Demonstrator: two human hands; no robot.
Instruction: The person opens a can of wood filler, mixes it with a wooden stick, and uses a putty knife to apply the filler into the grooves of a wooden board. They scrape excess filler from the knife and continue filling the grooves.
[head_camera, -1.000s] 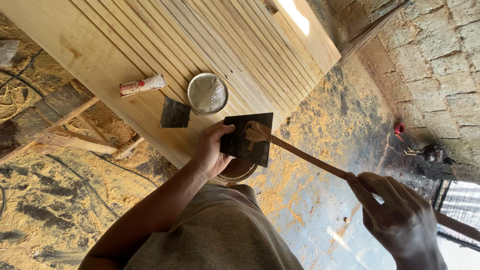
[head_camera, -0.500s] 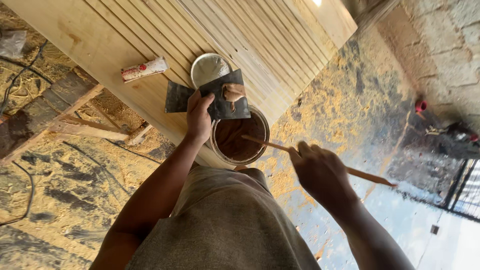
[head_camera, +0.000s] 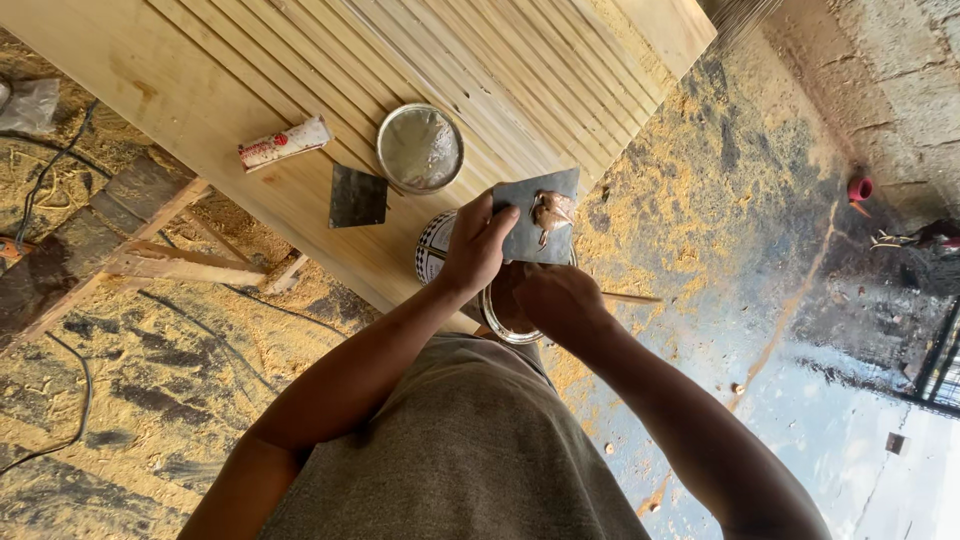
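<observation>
Workshop: sawdust floor (head_camera: 150, 400), grooved board (head_camera: 400, 70).
Left hand (head_camera: 478, 245): gripped metal plate (head_camera: 540, 215), brown paste (head_camera: 550, 210) loaded.
Right hand (head_camera: 555, 300): closed around stick (head_camera: 630, 297) over tin (head_camera: 440, 245).
Progress: board apparently unfilled.

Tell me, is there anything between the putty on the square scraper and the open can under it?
Partly. The right hand, holding a thin stick, lies over the open can, just below the scraper that the left hand holds. Nothing else is between them.

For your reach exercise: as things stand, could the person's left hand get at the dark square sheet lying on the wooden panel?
Probably not at once: the left hand grips a grey plate. The dark square sheet lies uncovered nearby.
</observation>
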